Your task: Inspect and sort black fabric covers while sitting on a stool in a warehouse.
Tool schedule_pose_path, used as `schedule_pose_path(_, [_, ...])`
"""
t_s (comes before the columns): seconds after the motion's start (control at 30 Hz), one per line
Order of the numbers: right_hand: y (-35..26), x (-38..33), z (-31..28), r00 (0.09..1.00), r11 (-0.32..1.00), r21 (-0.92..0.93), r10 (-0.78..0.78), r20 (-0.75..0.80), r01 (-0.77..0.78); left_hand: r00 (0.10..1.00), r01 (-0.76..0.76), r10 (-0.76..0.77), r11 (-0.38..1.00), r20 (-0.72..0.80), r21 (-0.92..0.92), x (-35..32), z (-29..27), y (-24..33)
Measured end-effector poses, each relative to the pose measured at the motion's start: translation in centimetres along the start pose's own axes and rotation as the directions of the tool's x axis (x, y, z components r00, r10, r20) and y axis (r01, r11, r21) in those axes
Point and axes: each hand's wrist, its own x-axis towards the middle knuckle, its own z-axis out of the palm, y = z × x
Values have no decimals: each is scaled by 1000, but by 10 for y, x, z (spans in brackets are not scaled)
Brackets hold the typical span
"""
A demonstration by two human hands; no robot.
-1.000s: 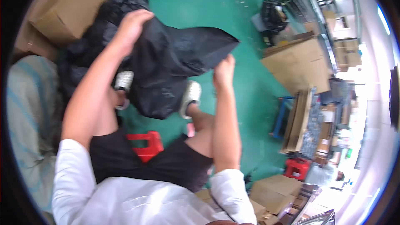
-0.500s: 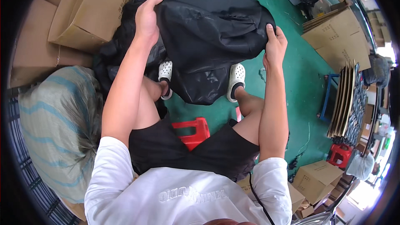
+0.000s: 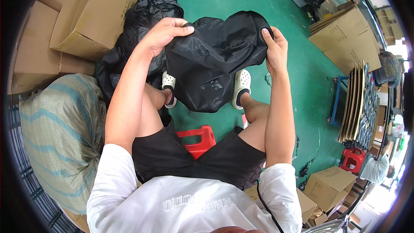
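Observation:
A soft black sheet of thin, slightly shiny material (image 3: 211,60) hangs between my two hands in front of my knees; whether it is a bag or a cover I cannot tell. My left hand (image 3: 166,34) pinches its upper left edge, thumb on top. At the upper right edge, my right hand (image 3: 276,49) grips it between thumb and fingers. The middle sags in folds, and its lower end drops between my white clogs (image 3: 242,84). More crumpled black material (image 3: 151,11) is heaped beyond my left arm, partly behind that arm.
Cardboard boxes (image 3: 101,13) stand at the far left, above a bulging striped woven sack (image 3: 60,133). A red plastic stool (image 3: 202,140) shows between my legs. On the right, flattened cartons (image 3: 347,39) and a blue-framed cart (image 3: 338,99) stand on the green floor (image 3: 310,90).
Both hands have come closer together, the left moving right and nearer to me. The black material's upper edge has dropped and bunched into deeper folds.

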Motion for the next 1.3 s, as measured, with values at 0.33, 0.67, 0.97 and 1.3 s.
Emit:
schedule_pose_path(0.33, [-16, -6, -14, 980, 912, 401, 8, 200, -90, 986, -46, 80, 975, 145, -219, -15, 13, 3])
schedule_pose_path(0.67, [-20, -9, -20, 944, 768, 587, 68, 323, -256, 845, -79, 456, 623, 280, -778, -9, 15, -3])
schedule_pose_path(0.97, [-12, -6, -35, 834, 622, 726, -204, 513, -294, 743, 97, 541, 497, 395, -863, -11, 5, -14])
schedule_pose_path(1.3, [-12, -7, -35, 883, 636, 715, -108, 456, -291, 733, 10, 592, 482, 334, -876, -12, 11, -13])
